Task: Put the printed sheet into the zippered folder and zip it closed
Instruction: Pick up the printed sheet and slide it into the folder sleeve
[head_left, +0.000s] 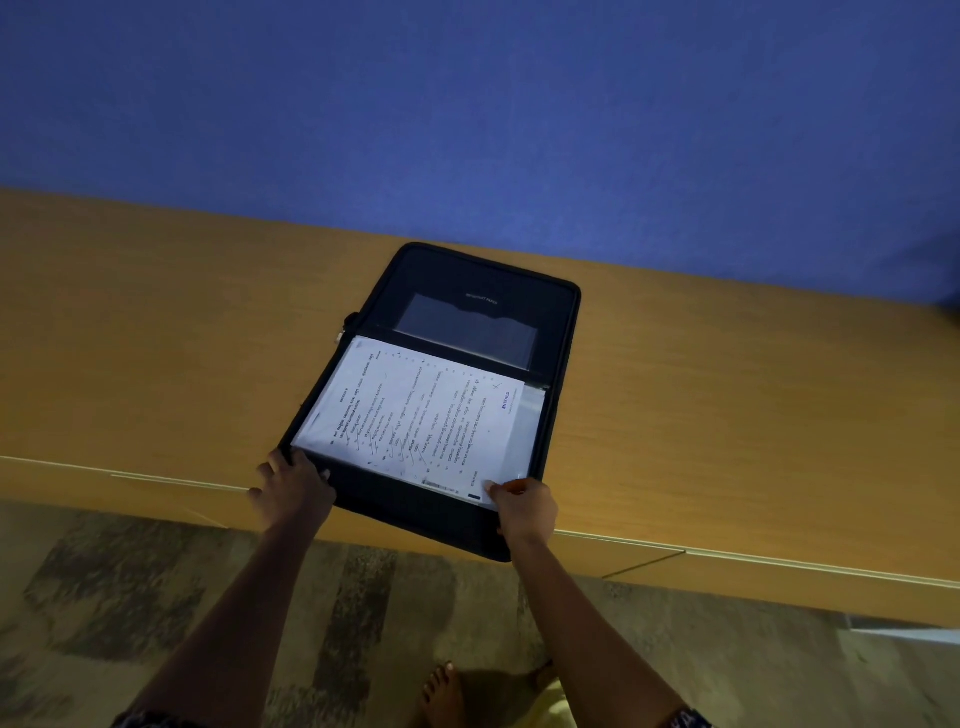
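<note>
A black zippered folder (483, 291) lies open on the wooden counter (156, 338), its far half showing a clear pocket. The printed sheet (415, 415), white with lines of text, rests on the near half, over a clear sleeve. My left hand (293, 486) presses on the folder's near left corner, fingers spread. My right hand (524, 506) pinches the sheet's near right corner at the folder's edge. The near edge of the folder overhangs the counter's front.
A blue wall (467, 104) rises behind the counter. Cabinet fronts run below the counter edge. A patterned floor (156, 597) and my bare feet (441, 691) show at the bottom.
</note>
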